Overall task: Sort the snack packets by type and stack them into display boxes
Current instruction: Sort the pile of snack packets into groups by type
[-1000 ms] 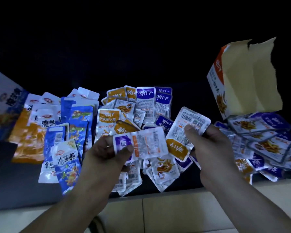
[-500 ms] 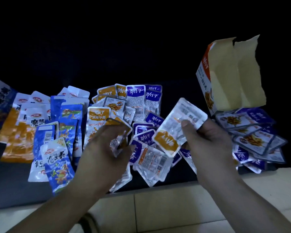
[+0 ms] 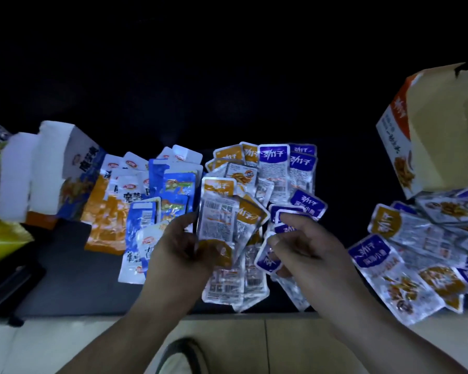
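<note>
The left hand (image 3: 179, 248) grips an orange packet (image 3: 218, 222) by its near end, printed back up, over the middle of the table (image 3: 65, 273). Just right of it, the right hand (image 3: 305, 251) pinches a purple packet (image 3: 266, 263) between thumb and fingers, other packets bunched beneath it. Both hands hang over the middle heap (image 3: 270, 168) of orange and purple packets and hide its near part. Left of the heap lie blue packets (image 3: 173, 190), overlapping, then long orange packets (image 3: 106, 211). On the right, well apart, a second pile (image 3: 405, 238) of purple and orange packets spills over the table's near edge.

A blue box (image 3: 84, 168) lies at the far left with white flaps open, touching the long orange packets; what it holds cannot be seen. An orange box (image 3: 395, 130) stands tilted at the far right behind the second pile, flaps open, its inside hidden. A yellow bag (image 3: 0, 236) sits at the left edge.
</note>
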The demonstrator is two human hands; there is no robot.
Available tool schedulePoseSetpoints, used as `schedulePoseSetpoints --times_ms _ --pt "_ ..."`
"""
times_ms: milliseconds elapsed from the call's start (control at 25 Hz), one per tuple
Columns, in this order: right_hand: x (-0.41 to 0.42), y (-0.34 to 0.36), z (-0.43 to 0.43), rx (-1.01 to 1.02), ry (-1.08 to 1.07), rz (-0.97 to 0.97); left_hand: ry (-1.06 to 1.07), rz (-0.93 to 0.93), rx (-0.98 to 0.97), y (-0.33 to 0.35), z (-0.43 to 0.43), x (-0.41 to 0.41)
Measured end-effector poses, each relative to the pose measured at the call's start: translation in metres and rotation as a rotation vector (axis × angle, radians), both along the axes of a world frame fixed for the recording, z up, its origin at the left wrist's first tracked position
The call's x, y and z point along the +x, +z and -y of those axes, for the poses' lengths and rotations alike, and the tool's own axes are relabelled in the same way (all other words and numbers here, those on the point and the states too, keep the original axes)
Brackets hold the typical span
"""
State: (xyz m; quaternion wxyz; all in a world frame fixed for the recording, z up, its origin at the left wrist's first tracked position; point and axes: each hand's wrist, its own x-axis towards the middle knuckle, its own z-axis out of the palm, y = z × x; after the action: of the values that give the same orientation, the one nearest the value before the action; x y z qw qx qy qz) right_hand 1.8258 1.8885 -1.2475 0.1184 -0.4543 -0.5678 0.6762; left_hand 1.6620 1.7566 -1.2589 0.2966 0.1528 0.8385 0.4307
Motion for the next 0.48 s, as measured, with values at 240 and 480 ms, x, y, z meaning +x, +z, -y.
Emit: schedulePoseSetpoints --times_ms 240,480 --pt "-0.007 -0.01 0.001 0.065 0.052 0.014 -0.345 -0.558 -0.149 -0.002 0.016 -0.011" --pt "0.031 0.001 -0.022 0.119 0.15 0.127 -0.264 0.051 0.211 -0.007 -0.023 0.052"
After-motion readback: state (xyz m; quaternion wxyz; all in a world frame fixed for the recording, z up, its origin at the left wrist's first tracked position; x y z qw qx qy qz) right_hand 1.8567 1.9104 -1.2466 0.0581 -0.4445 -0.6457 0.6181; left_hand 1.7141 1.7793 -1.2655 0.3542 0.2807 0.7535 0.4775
